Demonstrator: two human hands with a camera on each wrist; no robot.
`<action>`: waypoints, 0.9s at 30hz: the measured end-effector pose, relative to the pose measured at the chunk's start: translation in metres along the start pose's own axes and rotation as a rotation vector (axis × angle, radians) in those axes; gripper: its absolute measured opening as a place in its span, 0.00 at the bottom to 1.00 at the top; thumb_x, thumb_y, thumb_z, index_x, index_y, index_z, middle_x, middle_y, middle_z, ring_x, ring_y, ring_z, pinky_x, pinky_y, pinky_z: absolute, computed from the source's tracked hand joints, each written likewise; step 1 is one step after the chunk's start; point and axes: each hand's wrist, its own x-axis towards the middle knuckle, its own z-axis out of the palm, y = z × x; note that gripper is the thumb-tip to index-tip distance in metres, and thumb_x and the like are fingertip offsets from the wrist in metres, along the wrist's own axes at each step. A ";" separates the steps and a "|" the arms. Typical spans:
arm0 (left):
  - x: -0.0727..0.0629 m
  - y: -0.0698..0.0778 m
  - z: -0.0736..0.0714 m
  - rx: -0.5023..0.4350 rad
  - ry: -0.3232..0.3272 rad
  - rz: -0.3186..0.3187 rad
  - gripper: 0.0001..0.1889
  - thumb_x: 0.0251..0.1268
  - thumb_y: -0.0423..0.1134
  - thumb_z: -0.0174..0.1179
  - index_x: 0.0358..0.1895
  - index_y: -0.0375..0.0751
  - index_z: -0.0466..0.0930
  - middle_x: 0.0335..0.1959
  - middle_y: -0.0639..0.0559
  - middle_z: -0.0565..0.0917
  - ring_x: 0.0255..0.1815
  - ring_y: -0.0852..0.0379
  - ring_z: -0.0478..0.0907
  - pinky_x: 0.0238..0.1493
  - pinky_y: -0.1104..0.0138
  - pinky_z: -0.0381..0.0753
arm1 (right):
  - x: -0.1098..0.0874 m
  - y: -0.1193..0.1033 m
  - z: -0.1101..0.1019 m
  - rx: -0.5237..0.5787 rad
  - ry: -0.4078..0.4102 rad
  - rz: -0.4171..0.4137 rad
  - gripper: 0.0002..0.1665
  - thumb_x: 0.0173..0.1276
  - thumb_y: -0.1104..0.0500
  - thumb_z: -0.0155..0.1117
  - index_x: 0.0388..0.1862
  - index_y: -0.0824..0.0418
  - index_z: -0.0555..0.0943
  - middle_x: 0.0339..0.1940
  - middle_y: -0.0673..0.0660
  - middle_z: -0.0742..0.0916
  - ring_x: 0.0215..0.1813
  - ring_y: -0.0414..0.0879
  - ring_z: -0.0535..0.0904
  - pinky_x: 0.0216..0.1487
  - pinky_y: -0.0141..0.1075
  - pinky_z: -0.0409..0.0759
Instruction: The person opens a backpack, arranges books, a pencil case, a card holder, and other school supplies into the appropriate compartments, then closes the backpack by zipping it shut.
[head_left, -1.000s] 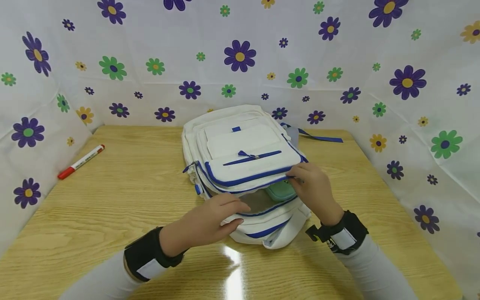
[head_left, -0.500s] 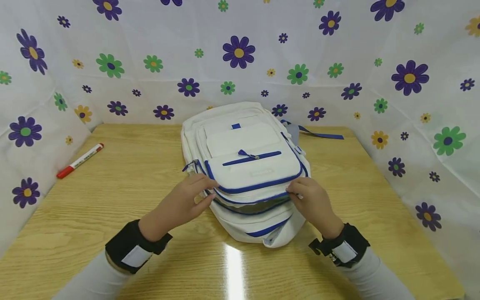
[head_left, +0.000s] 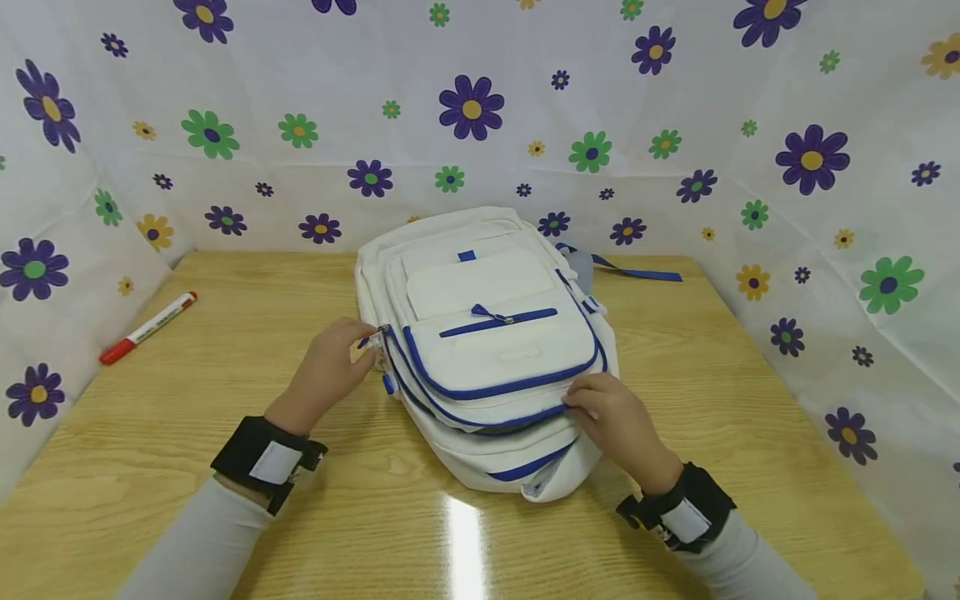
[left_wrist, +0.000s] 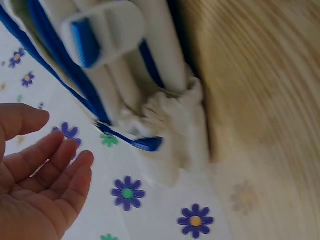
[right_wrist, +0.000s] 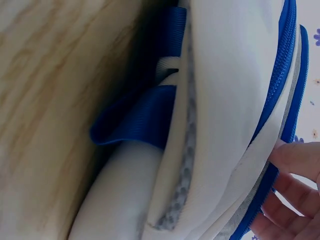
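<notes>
A white backpack [head_left: 487, 333] with blue zipper trim lies on the table, its lower end towards me. My right hand [head_left: 611, 425] pinches the blue-edged rim of the main compartment at the right. The right wrist view shows the thumb [right_wrist: 295, 157] on one side of that blue zipper edge [right_wrist: 262, 190] and the fingers on the other. At the backpack's left side is my left hand [head_left: 326, 371], beside a blue zipper pull [left_wrist: 145, 144]. In the left wrist view its thumb and fingers are apart, and the pull hangs free. Only a narrow dark gap of the compartment shows; its inside is hidden.
A red-capped marker [head_left: 148, 327] lies at the table's left. A blue strap [head_left: 641, 272] trails from the backpack's far right onto the wooden table [head_left: 360, 533]. Flower-printed cloth [head_left: 300, 183] encloses the back and sides.
The compartment's front has come down, narrowing its opening and hiding the green case inside. My left hand has moved left and away to the zipper pull; the right still pinches the rim, slightly lower.
</notes>
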 end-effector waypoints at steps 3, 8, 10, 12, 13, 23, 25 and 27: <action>0.006 -0.013 0.002 0.012 -0.031 -0.072 0.16 0.67 0.26 0.60 0.54 0.17 0.78 0.53 0.23 0.81 0.59 0.28 0.78 0.63 0.41 0.77 | -0.001 0.000 -0.001 -0.001 -0.012 -0.009 0.10 0.49 0.75 0.79 0.31 0.68 0.89 0.37 0.59 0.88 0.44 0.53 0.85 0.46 0.42 0.87; 0.013 -0.031 0.011 0.016 -0.055 -0.110 0.17 0.67 0.27 0.61 0.55 0.16 0.77 0.52 0.21 0.80 0.56 0.27 0.78 0.61 0.40 0.77 | -0.001 0.000 0.000 -0.016 -0.031 -0.021 0.08 0.50 0.74 0.79 0.30 0.67 0.89 0.37 0.58 0.88 0.44 0.53 0.84 0.45 0.41 0.87; 0.013 -0.036 0.015 0.011 -0.045 -0.099 0.16 0.66 0.26 0.61 0.53 0.16 0.78 0.49 0.22 0.81 0.52 0.28 0.79 0.57 0.40 0.79 | -0.002 0.001 0.001 -0.021 -0.042 -0.027 0.08 0.50 0.73 0.79 0.31 0.67 0.89 0.37 0.58 0.88 0.44 0.52 0.84 0.46 0.41 0.87; 0.013 -0.039 0.019 0.009 -0.033 -0.087 0.14 0.65 0.25 0.61 0.51 0.17 0.80 0.46 0.23 0.82 0.49 0.30 0.80 0.54 0.41 0.80 | -0.002 0.001 0.002 -0.019 -0.049 -0.036 0.09 0.50 0.74 0.79 0.31 0.67 0.90 0.37 0.58 0.88 0.44 0.52 0.84 0.46 0.41 0.87; 0.013 -0.040 0.020 0.009 -0.027 -0.081 0.13 0.65 0.25 0.61 0.50 0.18 0.80 0.45 0.24 0.83 0.47 0.31 0.80 0.53 0.42 0.80 | -0.003 0.001 0.002 -0.018 -0.053 -0.039 0.09 0.50 0.74 0.79 0.31 0.66 0.90 0.37 0.58 0.88 0.44 0.52 0.84 0.46 0.41 0.87; 0.017 -0.034 0.023 -0.033 -0.035 -0.156 0.06 0.68 0.25 0.59 0.40 0.23 0.83 0.40 0.29 0.87 0.44 0.34 0.84 0.49 0.44 0.83 | -0.003 0.000 0.001 -0.044 -0.111 -0.013 0.08 0.54 0.72 0.77 0.33 0.65 0.91 0.37 0.57 0.87 0.44 0.50 0.83 0.48 0.40 0.86; 0.017 -0.033 0.023 -0.037 -0.036 -0.162 0.06 0.68 0.25 0.59 0.39 0.23 0.83 0.38 0.30 0.87 0.42 0.36 0.84 0.47 0.45 0.83 | -0.003 0.000 0.001 -0.052 -0.119 -0.008 0.08 0.54 0.72 0.77 0.33 0.64 0.91 0.37 0.56 0.87 0.44 0.50 0.83 0.48 0.40 0.86; 0.016 -0.032 0.021 -0.038 -0.034 -0.160 0.05 0.67 0.25 0.59 0.38 0.24 0.83 0.37 0.31 0.87 0.39 0.38 0.84 0.44 0.46 0.83 | -0.003 -0.001 0.001 -0.057 -0.122 -0.001 0.08 0.54 0.72 0.77 0.33 0.64 0.91 0.37 0.56 0.87 0.44 0.51 0.83 0.48 0.40 0.86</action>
